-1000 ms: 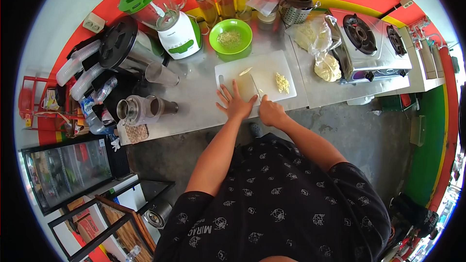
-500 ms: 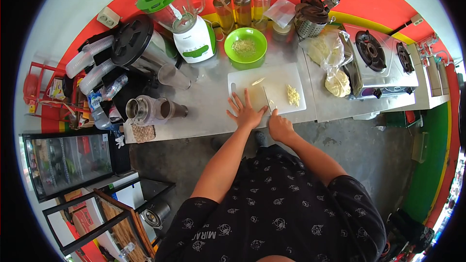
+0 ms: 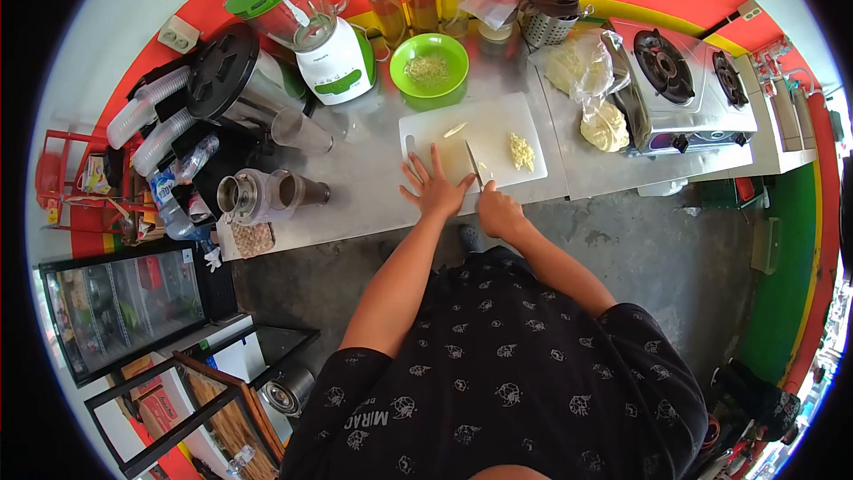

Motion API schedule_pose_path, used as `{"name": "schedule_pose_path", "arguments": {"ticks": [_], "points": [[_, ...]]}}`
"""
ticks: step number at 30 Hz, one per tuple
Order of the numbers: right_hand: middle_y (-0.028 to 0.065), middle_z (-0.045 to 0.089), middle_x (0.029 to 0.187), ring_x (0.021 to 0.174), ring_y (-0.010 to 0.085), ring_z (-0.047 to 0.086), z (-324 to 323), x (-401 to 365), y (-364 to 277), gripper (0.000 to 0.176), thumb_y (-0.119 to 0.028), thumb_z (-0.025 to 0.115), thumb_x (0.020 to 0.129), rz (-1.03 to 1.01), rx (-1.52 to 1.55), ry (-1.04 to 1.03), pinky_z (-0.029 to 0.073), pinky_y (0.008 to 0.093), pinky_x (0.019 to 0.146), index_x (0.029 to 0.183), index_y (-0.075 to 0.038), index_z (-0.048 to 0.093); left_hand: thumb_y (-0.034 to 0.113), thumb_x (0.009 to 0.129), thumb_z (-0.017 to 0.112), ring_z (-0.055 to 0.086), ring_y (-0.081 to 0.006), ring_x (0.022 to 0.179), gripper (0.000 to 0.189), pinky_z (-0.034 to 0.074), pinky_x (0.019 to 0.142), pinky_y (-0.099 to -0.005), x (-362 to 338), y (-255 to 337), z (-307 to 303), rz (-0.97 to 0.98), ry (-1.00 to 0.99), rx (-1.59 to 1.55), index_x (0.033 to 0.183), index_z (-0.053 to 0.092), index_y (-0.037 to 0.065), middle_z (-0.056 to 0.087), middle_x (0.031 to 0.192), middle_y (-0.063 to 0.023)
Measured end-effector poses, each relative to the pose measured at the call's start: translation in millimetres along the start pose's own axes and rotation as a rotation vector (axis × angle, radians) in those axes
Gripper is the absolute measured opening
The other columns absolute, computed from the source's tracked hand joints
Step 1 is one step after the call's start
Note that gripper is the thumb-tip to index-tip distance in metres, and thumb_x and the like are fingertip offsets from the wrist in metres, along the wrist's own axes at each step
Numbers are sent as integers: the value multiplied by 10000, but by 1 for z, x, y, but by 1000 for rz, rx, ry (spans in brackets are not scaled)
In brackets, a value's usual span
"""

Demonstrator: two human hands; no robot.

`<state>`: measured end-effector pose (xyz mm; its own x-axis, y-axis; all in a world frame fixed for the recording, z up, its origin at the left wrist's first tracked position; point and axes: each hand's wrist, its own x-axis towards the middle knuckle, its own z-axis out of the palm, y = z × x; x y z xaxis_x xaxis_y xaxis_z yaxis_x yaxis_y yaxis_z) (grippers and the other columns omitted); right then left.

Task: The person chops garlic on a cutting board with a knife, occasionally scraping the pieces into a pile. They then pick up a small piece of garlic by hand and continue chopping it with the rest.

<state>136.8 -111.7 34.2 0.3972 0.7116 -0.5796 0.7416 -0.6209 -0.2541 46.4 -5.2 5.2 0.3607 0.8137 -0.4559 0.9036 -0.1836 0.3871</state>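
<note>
My right hand (image 3: 501,212) is closed around the handle of a knife (image 3: 473,157), whose blade points away from me over a white cutting board (image 3: 424,117). Fingers spread, my left hand (image 3: 439,190) rests at the board's near left edge, its thumb close to the blade. A few small pale slices (image 3: 482,169) lie right beside the knife. Farther up the board is one longer pale piece (image 3: 454,130). A heap of chopped pale yellow bits (image 3: 522,152) sits on the right side.
Behind the board stands a green bowl (image 3: 455,60) with pale shreds inside. A blender (image 3: 334,67) and pump bottles (image 3: 419,0) line the back. To the right are plastic bags (image 3: 605,127) and a gas stove (image 3: 684,98); at left, a clear jug (image 3: 253,195).
The whole view has shifted, so the counter appears higher and slightly left. The knife blade shows more of its width now, while my left hand stays spread on the board.
</note>
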Motion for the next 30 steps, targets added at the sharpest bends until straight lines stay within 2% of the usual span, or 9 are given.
{"name": "schedule_pose_path", "arguments": {"ticks": [1,3,9,13,15,25,28,30], "points": [[276,706,1045,1002,414,713,1,0,-1,517,-61,703,826,0,-1,1,586,458,841,1219,105,411,738,765,676,-197,-401,1529,1185,-36,1155,-699,1,0,1,3,8,-3,1622,-40,340,-158,1676,-187],[310,688,1067,1010,450,697,2,-1,-2,391,-84,603,888,-21,-26,31,567,495,858,1191,94,433,743,751,685,-204,-407,1525,1208,-37,1151,-702,3,0,2,5,17,-7,1621,-49,338,-160,1674,-192],[286,709,996,962,429,716,-10,5,1,389,-80,573,904,-33,-55,61,577,490,831,1216,106,435,723,775,666,-195,-396,1530,1151,-38,1150,-699,7,-13,4,26,-9,-2,1621,-20,353,-152,1680,-177],[292,706,965,924,442,716,0,-3,2,363,-88,569,904,-65,-30,101,583,503,791,1188,99,442,705,784,667,-174,-388,1535,1111,-27,1157,-688,9,-19,7,58,22,6,1621,22,364,-138,1688,-149],[265,717,919,869,412,732,5,-9,0,337,-72,609,875,-102,-33,166,600,474,736,1142,74,465,700,788,667,-167,-386,1537,1099,-23,1160,-684,7,-20,6,50,25,13,1621,34,364,-133,1690,-141],[260,715,908,867,411,733,17,-10,1,307,-80,594,887,-146,-44,132,602,471,734,1124,69,470,637,835,678,-145,-376,1543,1042,-22,1162,-675,0,-17,2,68,40,-2,1618,45,371,-126,1691,-140],[278,705,894,840,425,728,17,-7,1,310,-35,593,863,-176,-76,108,601,485,715,1110,85,449,619,852,669,-146,-378,1543,1015,-27,1159,-675,2,-17,3,70,39,-9,1618,48,374,-125,1691,-141],[274,707,896,847,411,733,20,-1,-2,385,-36,616,849,-149,-38,127,604,468,718,1162,108,443,608,862,663,-147,-379,1543,998,-31,1157,-674,2,-19,2,84,35,2,1617,51,377,-124,1691,-141]]}}
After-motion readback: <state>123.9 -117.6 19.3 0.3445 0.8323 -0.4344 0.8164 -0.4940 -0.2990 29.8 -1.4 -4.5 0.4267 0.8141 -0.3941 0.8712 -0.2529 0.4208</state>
